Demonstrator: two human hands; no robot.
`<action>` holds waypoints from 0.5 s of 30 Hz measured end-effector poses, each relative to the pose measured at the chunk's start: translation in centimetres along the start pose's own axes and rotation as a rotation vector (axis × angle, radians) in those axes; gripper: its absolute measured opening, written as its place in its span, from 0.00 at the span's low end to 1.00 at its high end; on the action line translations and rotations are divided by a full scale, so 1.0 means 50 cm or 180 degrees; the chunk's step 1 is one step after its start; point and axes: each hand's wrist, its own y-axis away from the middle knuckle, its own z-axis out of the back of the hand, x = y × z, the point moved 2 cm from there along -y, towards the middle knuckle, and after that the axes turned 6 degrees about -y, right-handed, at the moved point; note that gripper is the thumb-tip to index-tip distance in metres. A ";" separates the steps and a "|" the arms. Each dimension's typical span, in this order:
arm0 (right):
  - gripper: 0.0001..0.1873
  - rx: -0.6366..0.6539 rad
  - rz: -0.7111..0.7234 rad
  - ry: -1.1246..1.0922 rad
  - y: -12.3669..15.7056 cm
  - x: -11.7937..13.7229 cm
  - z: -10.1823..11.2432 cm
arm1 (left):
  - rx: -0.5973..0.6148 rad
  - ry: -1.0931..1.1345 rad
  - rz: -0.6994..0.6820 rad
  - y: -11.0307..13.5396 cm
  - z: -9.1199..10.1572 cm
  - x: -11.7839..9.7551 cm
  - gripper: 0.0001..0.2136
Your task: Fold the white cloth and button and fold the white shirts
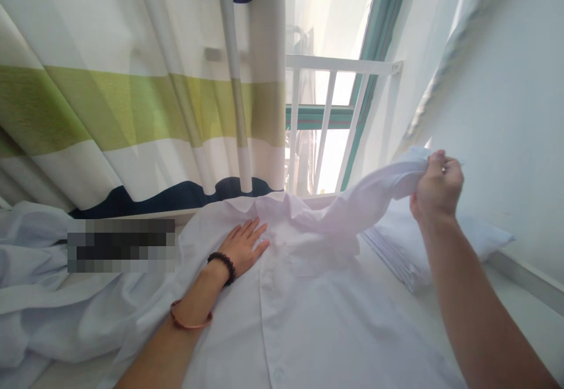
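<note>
A white button-front shirt lies spread front side up before me. My left hand rests flat on its upper part beside the button strip, fingers spread. Up at the right, my right hand is closed around the end of one shirt sleeve and holds it raised above the surface. The sleeve stretches from the shirt's shoulder to that hand. Part of the grip is hidden behind my fingers.
A folded stack of white cloth sits at the right. Crumpled white garments lie on the left. Behind are a striped curtain, a white railing and a window. A wall bounds the right side.
</note>
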 end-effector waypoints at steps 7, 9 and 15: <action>0.10 0.2988 -0.0472 -0.0862 0.152 0.110 -0.101 | -0.0014 0.0954 0.0076 -0.003 0.028 0.002 0.25; 0.10 0.4949 -0.0743 -0.0443 0.210 0.136 -0.110 | -0.0040 0.1593 0.0089 -0.002 0.057 0.009 0.24; 0.09 0.6130 -0.1051 0.1123 0.263 0.098 -0.118 | 0.0598 0.2714 0.0184 0.013 0.131 0.008 0.32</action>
